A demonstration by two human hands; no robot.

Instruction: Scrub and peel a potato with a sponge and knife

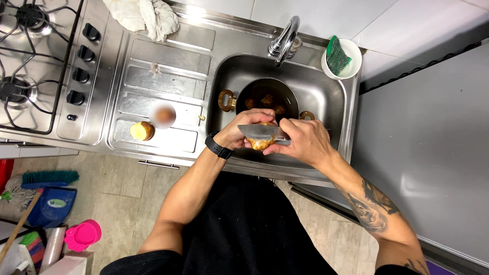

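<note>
Over the front of the steel sink (326,102), my left hand (240,133) grips a small brown potato (262,143). My right hand (300,140) holds a knife (262,132), its broad blade lying flat across the top of the potato. Below them in the sink stands a dark pot (254,94) with two round handles and several potatoes in water. A black band sits on my left wrist.
A cut potato (142,131) and a blurred round object (163,115) lie on the ribbed draining board. A gas hob (30,61) is at the left, a white cloth (145,15) behind, a tap (285,38), and a cup with a green sponge (340,57).
</note>
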